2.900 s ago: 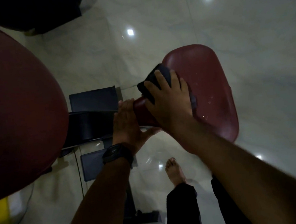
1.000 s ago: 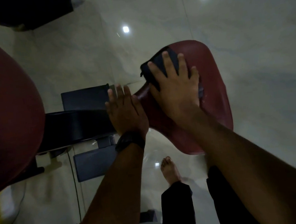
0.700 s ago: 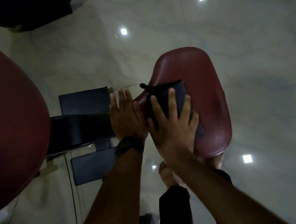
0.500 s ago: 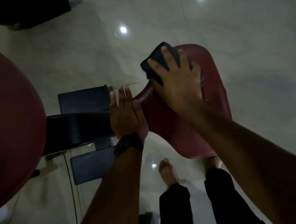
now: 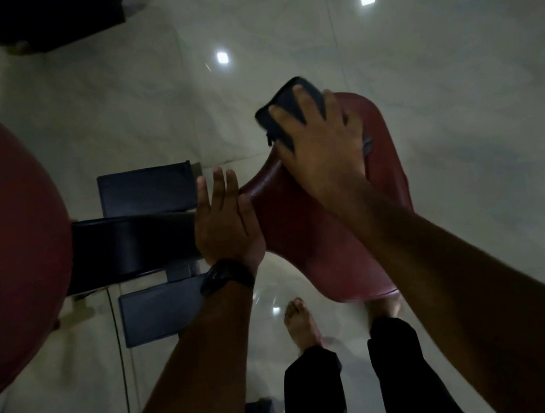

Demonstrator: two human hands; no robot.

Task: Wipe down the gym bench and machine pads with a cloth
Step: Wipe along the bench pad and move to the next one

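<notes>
The red seat (image 5: 304,236) sits in front of the person, high off the shiny floor (image 5: 464,186). Its long way runs from the far end down toward the person's legs. The dark cloth (image 5: 287,104) is at the far end, and a bit of it pokes out past the edge. The right hand (image 5: 322,147) is on top of the cloth, fingers spread out, pushing it down on the seat. It does not look wrapped round the cloth. Most of the seat lies on the near side of the cloth, under the right arm, so I think the next wipe needs a pull back toward the body. The left hand (image 5: 224,224) holds nothing. It lies flat with straight fingers against the thin left end of the seat, and looks like it keeps the seat steady.
</notes>
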